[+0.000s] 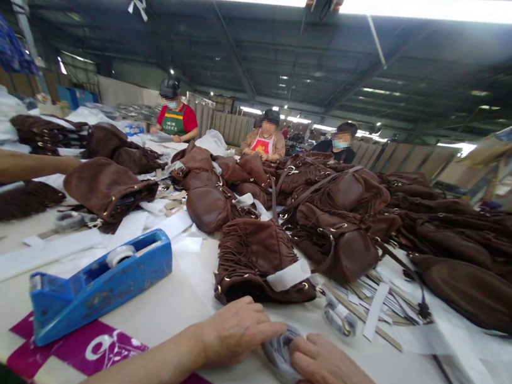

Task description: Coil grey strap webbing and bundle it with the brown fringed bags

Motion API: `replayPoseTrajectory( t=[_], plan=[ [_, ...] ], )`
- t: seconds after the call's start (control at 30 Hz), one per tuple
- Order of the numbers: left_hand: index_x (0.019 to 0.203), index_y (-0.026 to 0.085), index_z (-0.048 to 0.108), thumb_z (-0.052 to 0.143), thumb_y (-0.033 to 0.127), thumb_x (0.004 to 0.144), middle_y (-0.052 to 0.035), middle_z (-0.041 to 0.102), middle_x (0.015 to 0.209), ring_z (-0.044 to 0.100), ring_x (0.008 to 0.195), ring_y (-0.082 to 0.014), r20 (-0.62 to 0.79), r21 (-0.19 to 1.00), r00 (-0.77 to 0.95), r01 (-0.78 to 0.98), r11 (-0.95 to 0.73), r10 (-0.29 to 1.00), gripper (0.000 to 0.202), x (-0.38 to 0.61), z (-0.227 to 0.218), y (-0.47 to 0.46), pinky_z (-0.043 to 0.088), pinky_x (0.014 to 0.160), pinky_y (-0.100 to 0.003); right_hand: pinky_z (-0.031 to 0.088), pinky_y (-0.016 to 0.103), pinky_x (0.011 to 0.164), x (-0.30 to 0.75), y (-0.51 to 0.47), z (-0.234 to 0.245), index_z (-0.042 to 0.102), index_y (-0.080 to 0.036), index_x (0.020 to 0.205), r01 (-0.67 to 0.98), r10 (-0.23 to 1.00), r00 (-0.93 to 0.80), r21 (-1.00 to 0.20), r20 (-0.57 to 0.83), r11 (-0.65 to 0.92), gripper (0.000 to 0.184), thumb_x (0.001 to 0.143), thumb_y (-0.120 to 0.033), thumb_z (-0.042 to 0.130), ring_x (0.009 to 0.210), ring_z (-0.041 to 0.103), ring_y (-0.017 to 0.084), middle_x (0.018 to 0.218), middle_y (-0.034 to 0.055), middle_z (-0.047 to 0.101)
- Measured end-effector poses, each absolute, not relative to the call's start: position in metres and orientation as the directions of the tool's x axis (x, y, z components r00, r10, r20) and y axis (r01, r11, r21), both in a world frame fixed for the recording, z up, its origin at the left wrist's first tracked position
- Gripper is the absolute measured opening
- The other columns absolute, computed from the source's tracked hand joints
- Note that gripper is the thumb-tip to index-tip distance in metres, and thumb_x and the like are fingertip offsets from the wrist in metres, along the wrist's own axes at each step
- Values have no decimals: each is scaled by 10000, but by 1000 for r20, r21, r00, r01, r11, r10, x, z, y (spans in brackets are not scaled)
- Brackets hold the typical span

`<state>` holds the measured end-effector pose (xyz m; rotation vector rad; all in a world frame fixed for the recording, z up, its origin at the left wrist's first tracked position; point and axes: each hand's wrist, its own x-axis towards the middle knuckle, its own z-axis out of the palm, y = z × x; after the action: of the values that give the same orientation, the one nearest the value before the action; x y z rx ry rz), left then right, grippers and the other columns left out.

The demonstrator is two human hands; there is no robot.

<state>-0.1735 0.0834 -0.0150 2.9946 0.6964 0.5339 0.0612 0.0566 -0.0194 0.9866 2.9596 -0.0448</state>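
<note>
A small coiled bundle [280,355], grey and seemingly wrapped in clear film, lies on the table between my hands. My left hand [235,333] is closed, with its thumb pressed on the bundle's upper left side. From the right, the curled fingers of my right hand [326,369] grip the same bundle. Just beyond stands a brown fringed bag [258,255] with gold eyelets around its opening and a white wrapped strip [289,275] across its rim. Right of my hands lies another film-wrapped coil [339,317].
A blue tape dispenser [108,289] sits at left on purple printed sheets [101,344]. Brown bags [338,231] are heaped across the table's far and right sides. Paper strips [376,310] lie at right. A co-worker's arm [8,157] reaches in from the left; several people work beyond.
</note>
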Motion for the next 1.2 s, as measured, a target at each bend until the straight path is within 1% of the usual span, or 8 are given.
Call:
replayPoseTrajectory(
  t=[0.13,0.27,0.4,0.67,0.83,0.93,1.07,1.2],
  plan=[
    [1200,222,512,563,196,898,13,608,766,505,721,-163,339,46,854,405,-913,395,307,-180,-12,72,342,713,-303,376,298,681,56,57,-7,564,-201,806,450,446,-892,-52,-67,892,94,815,-206,657,780,559,178,923,12,672],
    [911,239,599,523,243,944,0,580,773,477,735,-161,340,-19,835,465,-885,432,83,-184,-16,66,311,665,-310,391,274,705,48,60,2,567,-201,816,435,432,-900,-92,-49,896,65,849,-173,615,827,571,169,987,2,667],
    [838,221,589,533,275,944,-2,591,820,485,767,-165,326,-14,814,512,-859,480,131,-186,-16,67,301,663,-306,388,259,620,38,57,3,589,-216,880,563,562,-826,-20,-45,826,178,816,-63,525,720,608,162,960,11,678],
    [728,204,614,740,303,780,-1,616,723,515,774,-182,269,128,822,486,-865,501,168,-190,-8,89,327,700,-304,374,264,510,-5,47,-20,609,-193,931,857,857,-516,7,12,516,151,791,-167,561,646,659,204,940,74,679],
    [1126,231,608,649,94,765,-43,650,1004,534,964,-211,433,408,615,518,-752,659,388,-214,18,78,372,846,-303,360,268,604,2,63,5,549,-193,753,741,813,-580,-385,46,551,168,861,-291,466,711,571,190,733,16,608],
    [998,169,643,512,113,813,-78,629,989,532,955,-215,508,599,274,570,-563,817,234,-232,34,52,387,842,-309,307,242,540,3,63,19,445,-199,638,621,809,-586,-664,-41,416,293,858,-393,437,594,442,133,611,-29,438],
    [701,143,630,492,306,810,-28,594,670,529,655,-166,105,947,98,293,-130,990,240,-234,23,9,396,626,-263,235,211,422,-8,55,11,467,-195,697,453,784,-604,-870,-142,192,403,820,-579,476,452,309,75,598,-57,377],
    [732,129,618,496,551,753,-16,552,614,476,524,-143,-154,988,136,5,155,979,440,-202,-10,-15,346,509,-247,229,206,378,-19,45,-14,522,-187,741,361,817,-565,-925,-117,117,493,807,-673,476,394,290,62,579,-60,419]
  ],
)
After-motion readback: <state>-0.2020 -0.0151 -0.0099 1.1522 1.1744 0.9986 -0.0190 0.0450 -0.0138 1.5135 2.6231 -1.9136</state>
